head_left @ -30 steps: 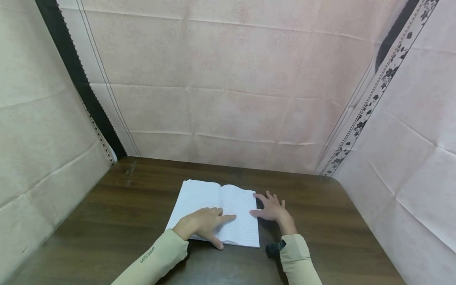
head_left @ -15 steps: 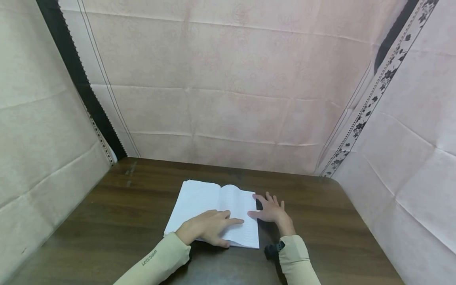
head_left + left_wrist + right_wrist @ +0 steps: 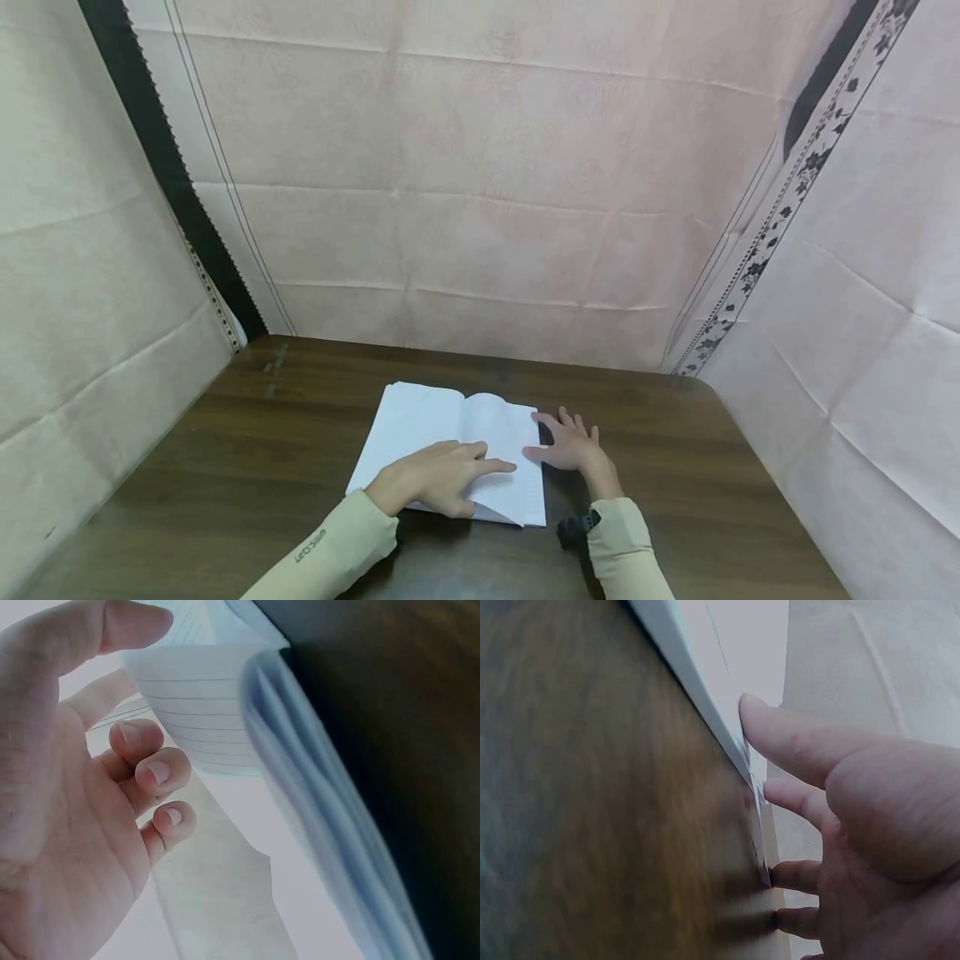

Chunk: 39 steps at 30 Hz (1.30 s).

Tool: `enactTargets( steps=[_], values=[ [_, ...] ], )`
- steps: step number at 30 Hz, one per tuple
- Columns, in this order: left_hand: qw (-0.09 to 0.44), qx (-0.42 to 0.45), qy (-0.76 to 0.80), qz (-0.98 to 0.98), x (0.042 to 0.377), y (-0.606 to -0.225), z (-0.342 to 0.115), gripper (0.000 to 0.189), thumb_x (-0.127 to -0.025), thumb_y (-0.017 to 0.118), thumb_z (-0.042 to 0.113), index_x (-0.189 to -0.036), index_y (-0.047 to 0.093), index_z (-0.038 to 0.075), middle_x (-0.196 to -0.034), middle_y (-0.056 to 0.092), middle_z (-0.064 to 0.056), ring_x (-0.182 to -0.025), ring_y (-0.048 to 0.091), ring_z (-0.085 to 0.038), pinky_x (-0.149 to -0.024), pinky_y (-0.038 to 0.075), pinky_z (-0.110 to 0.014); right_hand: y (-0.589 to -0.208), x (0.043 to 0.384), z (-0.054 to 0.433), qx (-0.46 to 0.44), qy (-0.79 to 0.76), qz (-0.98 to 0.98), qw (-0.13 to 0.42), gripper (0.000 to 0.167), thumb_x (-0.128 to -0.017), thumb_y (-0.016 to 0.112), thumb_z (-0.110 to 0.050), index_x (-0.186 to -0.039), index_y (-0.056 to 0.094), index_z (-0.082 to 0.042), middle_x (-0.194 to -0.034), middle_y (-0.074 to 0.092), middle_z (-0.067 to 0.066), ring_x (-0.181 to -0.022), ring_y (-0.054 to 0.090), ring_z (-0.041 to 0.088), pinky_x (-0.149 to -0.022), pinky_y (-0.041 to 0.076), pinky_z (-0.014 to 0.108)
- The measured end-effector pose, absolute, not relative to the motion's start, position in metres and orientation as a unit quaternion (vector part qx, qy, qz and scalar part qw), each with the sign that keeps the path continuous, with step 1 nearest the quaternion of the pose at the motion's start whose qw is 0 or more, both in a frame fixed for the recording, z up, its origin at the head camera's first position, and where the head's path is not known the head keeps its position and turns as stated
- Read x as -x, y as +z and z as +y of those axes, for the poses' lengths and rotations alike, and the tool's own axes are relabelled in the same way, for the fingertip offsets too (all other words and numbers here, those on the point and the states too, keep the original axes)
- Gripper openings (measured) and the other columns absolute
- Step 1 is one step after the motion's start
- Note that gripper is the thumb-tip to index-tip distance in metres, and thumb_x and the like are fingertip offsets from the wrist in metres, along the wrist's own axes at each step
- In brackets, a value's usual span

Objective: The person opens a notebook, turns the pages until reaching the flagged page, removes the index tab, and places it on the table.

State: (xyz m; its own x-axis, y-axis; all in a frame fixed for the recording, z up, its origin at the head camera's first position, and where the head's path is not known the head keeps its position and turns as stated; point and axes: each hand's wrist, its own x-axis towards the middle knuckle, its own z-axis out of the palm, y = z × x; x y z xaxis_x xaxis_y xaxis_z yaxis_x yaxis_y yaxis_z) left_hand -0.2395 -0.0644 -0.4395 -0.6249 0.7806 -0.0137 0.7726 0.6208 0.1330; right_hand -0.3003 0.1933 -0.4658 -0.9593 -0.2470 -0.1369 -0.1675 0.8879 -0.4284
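Observation:
An open notebook (image 3: 420, 417) with lined white pages lies on the brown table. In the head view my left hand (image 3: 442, 479) is over its lower middle, index finger stretched across the right page. The left wrist view shows the thumb on the near side of a curled lined page (image 3: 202, 712), the index finger passing behind it; the other fingers are bent and apart from it. Near the thumb the page's bottom edge is raised. My right hand (image 3: 573, 446) is spread at the notebook's right edge, its thumb (image 3: 780, 735) resting against the page and other fingertips by the tabletop.
The wooden table (image 3: 285, 467) reaches back to a pale cloth wall (image 3: 480, 233), with cloth also hanging at both sides. A dark wrist device (image 3: 576, 528) sits at the right cuff, close above the table.
My left hand has shifted right, its thumb drawing in under the page's bottom edge, which has lifted and curled. The right hand stays nearly still at the notebook's edge.

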Motion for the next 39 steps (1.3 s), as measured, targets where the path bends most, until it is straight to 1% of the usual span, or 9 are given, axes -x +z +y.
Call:
enactTargets(
  steps=[6,11,16,19,22,25,29,34,39],
  values=[
    [0.018,-0.446,0.064,0.892,0.239,-0.434,-0.065,0.074,-0.083,0.074,0.031,-0.150,0.044,0.037,-0.093,0.046,0.009,-0.068,0.042,-0.006,-0.063,0.037,-0.020,-0.467,0.301,0.194,0.104,-0.208,0.968,0.093,0.074,-0.087,0.071,-0.051,-0.150,0.046,-0.021,-0.159,0.023,0.031,-0.144,0.015,0.056,-0.109,0.006,0.075],
    [-0.020,-0.464,0.067,0.883,0.239,-0.428,-0.067,0.076,-0.082,0.073,0.028,-0.152,0.042,0.034,-0.092,0.047,0.009,-0.067,0.041,-0.005,-0.063,0.036,-0.019,-0.468,0.303,0.194,0.101,-0.205,0.969,0.092,0.072,-0.088,0.072,-0.047,-0.150,0.046,-0.021,-0.159,0.023,0.030,-0.144,0.015,0.055,-0.109,0.005,0.075],
    [-0.059,-0.487,0.079,0.868,0.240,-0.424,-0.069,0.077,-0.081,0.072,0.024,-0.153,0.043,0.029,-0.087,0.044,0.009,-0.063,0.037,-0.005,-0.057,0.033,-0.017,-0.470,0.304,0.194,0.098,-0.204,0.970,0.090,0.073,-0.087,0.072,-0.049,-0.150,0.047,-0.021,-0.159,0.022,0.029,-0.145,0.014,0.054,-0.109,0.005,0.074],
    [-0.075,-0.489,0.084,0.865,0.242,-0.422,-0.072,0.078,-0.080,0.072,0.022,-0.152,0.043,0.032,-0.085,0.041,0.010,-0.061,0.034,-0.006,-0.054,0.030,-0.017,-0.471,0.305,0.194,0.098,-0.205,0.970,0.088,0.073,-0.087,0.072,-0.050,-0.150,0.047,-0.021,-0.159,0.023,0.029,-0.145,0.014,0.054,-0.109,0.004,0.074],
    [-0.080,-0.480,0.090,0.869,0.243,-0.421,-0.076,0.077,-0.079,0.071,0.021,-0.150,0.046,0.036,-0.085,0.041,0.009,-0.060,0.033,-0.007,-0.055,0.030,-0.018,-0.476,0.307,0.194,0.095,-0.203,0.970,0.092,0.076,-0.087,0.070,-0.052,-0.151,0.045,-0.021,-0.160,0.021,0.028,-0.146,0.012,0.053,-0.110,0.002,0.073],
    [-0.071,-0.469,0.094,0.875,0.243,-0.418,-0.080,0.075,-0.080,0.071,0.022,-0.149,0.046,0.040,-0.086,0.040,0.009,-0.061,0.034,-0.007,-0.056,0.031,-0.019,-0.483,0.309,0.195,0.098,-0.206,0.970,0.086,0.078,-0.086,0.069,-0.055,-0.151,0.044,-0.020,-0.160,0.021,0.028,-0.146,0.012,0.053,-0.110,0.002,0.073],
    [-0.062,-0.459,0.101,0.881,0.244,-0.415,-0.085,0.080,-0.078,0.069,0.021,-0.149,0.042,0.045,-0.089,0.040,0.009,-0.063,0.036,-0.007,-0.056,0.033,-0.019,-0.484,0.307,0.194,0.099,-0.216,0.968,0.078,0.078,-0.086,0.070,-0.054,-0.151,0.045,-0.019,-0.160,0.021,0.028,-0.146,0.012,0.053,-0.110,0.002,0.073],
    [-0.076,-0.446,0.109,0.885,0.246,-0.409,-0.092,0.076,-0.077,0.067,0.020,-0.148,0.046,0.039,-0.091,0.040,0.010,-0.068,0.037,-0.007,-0.060,0.034,-0.019,-0.476,0.303,0.193,0.098,-0.216,0.968,0.088,0.077,-0.087,0.070,-0.051,-0.151,0.045,-0.018,-0.160,0.021,0.029,-0.146,0.012,0.053,-0.110,0.002,0.073],
    [-0.089,-0.431,0.111,0.891,0.249,-0.404,-0.099,0.066,-0.077,0.068,0.019,-0.141,0.056,0.031,-0.086,0.037,0.010,-0.067,0.034,-0.007,-0.059,0.031,-0.020,-0.470,0.301,0.192,0.100,-0.222,0.966,0.090,0.075,-0.088,0.071,-0.049,-0.151,0.045,-0.019,-0.160,0.021,0.029,-0.146,0.012,0.054,-0.110,0.003,0.074]
  ],
)
